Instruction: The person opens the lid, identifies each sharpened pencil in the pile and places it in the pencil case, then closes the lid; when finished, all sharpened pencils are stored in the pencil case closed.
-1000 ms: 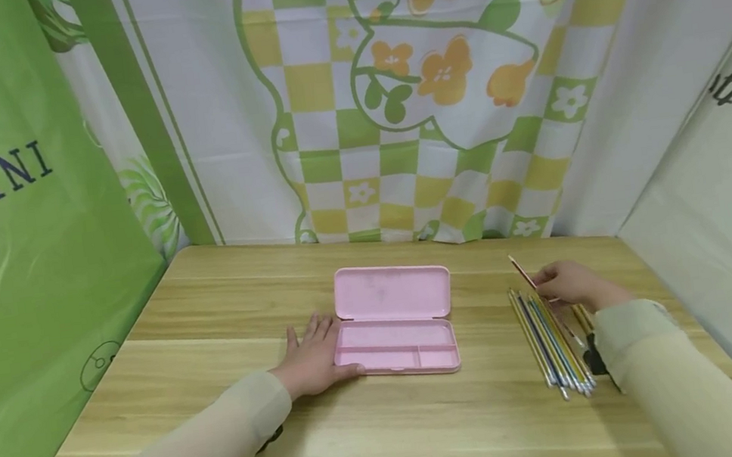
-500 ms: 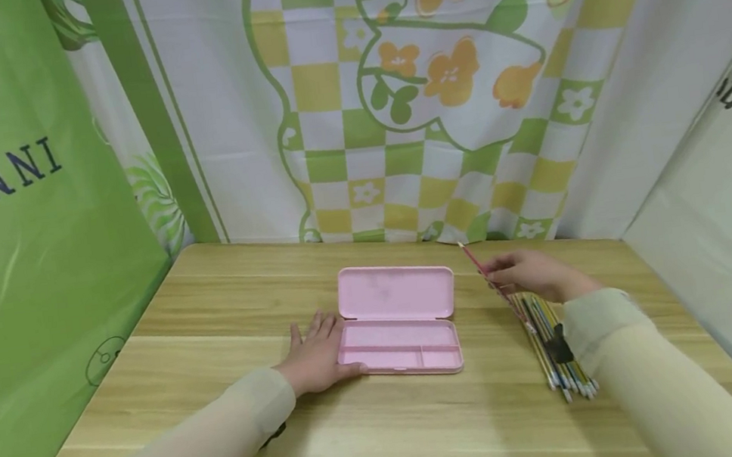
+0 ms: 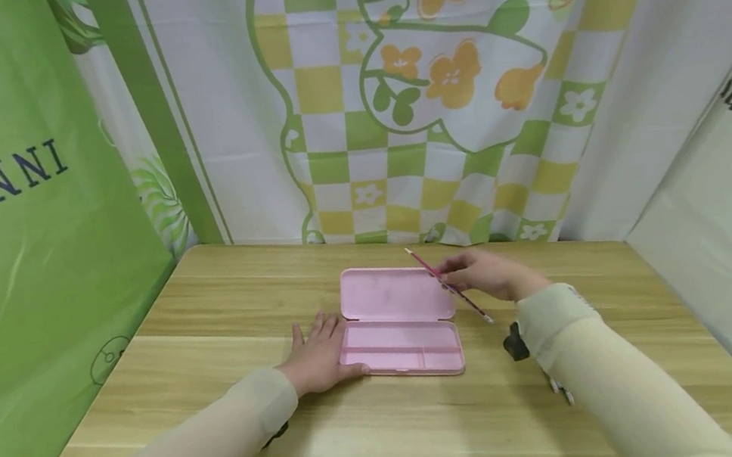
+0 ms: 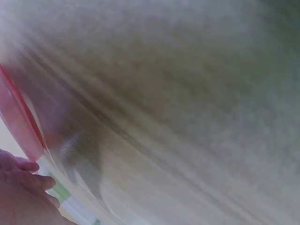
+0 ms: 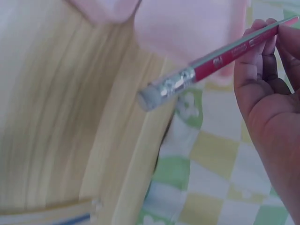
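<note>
A pink pencil case point(image 3: 398, 335) lies open on the table, its lid folded back and its divided compartments bare. My left hand point(image 3: 316, 356) rests with spread fingers against the case's left side, thumb along the front corner. My right hand point(image 3: 484, 275) pinches a red pencil point(image 3: 459, 295) between thumb and fingers, over the right edge of the lid. The pencil slants, pale tip up to the left, and its silver ferrule and eraser end show large in the right wrist view. In the left wrist view, part of the left hand point(image 4: 23, 192) touches the case's edge.
Several pencils point(image 3: 560, 387) lie on the wooden table point(image 3: 392, 439) at the right, mostly hidden under the right sleeve. A black wrist device point(image 3: 516, 343) hangs below that cuff. Patterned curtains stand behind the table, a green cloth at the left and a white one at the right.
The right hand has lifted the red pencil from beside the pencil bundle and carried it left to the case's lid. The left hand has stayed at the case.
</note>
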The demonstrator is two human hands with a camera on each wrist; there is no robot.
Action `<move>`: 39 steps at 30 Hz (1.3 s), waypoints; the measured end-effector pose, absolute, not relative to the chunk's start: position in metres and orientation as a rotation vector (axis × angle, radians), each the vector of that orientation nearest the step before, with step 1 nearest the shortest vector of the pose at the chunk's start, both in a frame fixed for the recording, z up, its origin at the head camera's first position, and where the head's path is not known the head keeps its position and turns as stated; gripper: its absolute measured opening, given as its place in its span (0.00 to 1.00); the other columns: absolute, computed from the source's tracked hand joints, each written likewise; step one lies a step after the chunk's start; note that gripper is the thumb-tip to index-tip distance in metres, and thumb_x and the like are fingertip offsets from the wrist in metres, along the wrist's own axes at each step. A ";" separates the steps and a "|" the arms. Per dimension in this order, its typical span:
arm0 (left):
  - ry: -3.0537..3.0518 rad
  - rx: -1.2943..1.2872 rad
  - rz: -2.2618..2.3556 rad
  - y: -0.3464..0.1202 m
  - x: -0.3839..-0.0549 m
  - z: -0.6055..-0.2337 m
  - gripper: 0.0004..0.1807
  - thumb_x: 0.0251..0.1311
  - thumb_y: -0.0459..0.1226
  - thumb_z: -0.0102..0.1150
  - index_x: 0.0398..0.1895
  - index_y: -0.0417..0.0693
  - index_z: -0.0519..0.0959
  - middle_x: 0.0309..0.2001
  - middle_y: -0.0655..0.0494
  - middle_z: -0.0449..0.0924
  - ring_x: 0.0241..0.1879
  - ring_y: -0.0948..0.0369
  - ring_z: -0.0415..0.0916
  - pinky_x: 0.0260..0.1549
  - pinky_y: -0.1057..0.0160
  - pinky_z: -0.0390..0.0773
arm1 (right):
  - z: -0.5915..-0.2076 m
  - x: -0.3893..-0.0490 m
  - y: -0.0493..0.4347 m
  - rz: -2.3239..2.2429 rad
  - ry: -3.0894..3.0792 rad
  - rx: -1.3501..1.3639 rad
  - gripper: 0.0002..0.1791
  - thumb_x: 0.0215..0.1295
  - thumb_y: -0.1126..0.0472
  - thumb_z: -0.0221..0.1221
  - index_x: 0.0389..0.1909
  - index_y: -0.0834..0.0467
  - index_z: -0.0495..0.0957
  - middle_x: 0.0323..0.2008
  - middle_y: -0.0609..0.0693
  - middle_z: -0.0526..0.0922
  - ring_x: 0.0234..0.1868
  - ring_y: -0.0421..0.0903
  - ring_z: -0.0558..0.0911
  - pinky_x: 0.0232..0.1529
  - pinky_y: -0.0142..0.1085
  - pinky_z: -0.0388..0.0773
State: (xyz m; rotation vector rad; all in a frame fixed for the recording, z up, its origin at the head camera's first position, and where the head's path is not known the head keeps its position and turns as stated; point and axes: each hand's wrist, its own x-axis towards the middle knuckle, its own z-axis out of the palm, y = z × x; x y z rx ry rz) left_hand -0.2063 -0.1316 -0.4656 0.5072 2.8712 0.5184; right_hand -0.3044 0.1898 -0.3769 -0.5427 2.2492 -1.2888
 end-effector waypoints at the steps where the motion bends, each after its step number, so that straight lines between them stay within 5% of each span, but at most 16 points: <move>1: 2.878 0.508 0.517 -0.132 -0.207 -0.467 0.54 0.64 0.64 0.62 0.81 0.38 0.55 0.80 0.35 0.50 0.80 0.38 0.39 0.68 0.24 0.32 | -0.378 -0.305 0.185 -1.280 2.245 -0.544 0.18 0.77 0.68 0.54 0.60 0.77 0.72 0.52 0.66 0.79 0.49 0.54 0.80 0.53 0.40 0.78; 13: 2.873 0.499 0.506 -0.131 -0.204 -0.463 0.55 0.64 0.64 0.62 0.80 0.37 0.56 0.79 0.35 0.52 0.80 0.38 0.40 0.69 0.25 0.34 | -0.403 -0.303 0.138 -1.203 2.229 -0.599 0.14 0.72 0.70 0.58 0.54 0.72 0.79 0.46 0.57 0.83 0.44 0.44 0.80 0.55 0.40 0.78; 33: 2.881 0.501 0.483 -0.132 -0.206 -0.465 0.56 0.63 0.66 0.61 0.80 0.36 0.56 0.80 0.36 0.51 0.80 0.39 0.40 0.69 0.25 0.35 | -0.431 -0.298 0.110 -1.025 2.271 -0.692 0.13 0.69 0.71 0.58 0.50 0.71 0.82 0.38 0.54 0.86 0.31 0.38 0.76 0.36 0.30 0.74; 39: 2.873 0.507 0.494 -0.132 -0.207 -0.463 0.56 0.63 0.64 0.62 0.80 0.35 0.55 0.80 0.35 0.51 0.80 0.38 0.40 0.69 0.25 0.35 | -0.433 -0.299 0.109 -1.000 2.267 -0.743 0.12 0.69 0.71 0.57 0.48 0.72 0.82 0.36 0.52 0.86 0.31 0.37 0.76 0.38 0.30 0.73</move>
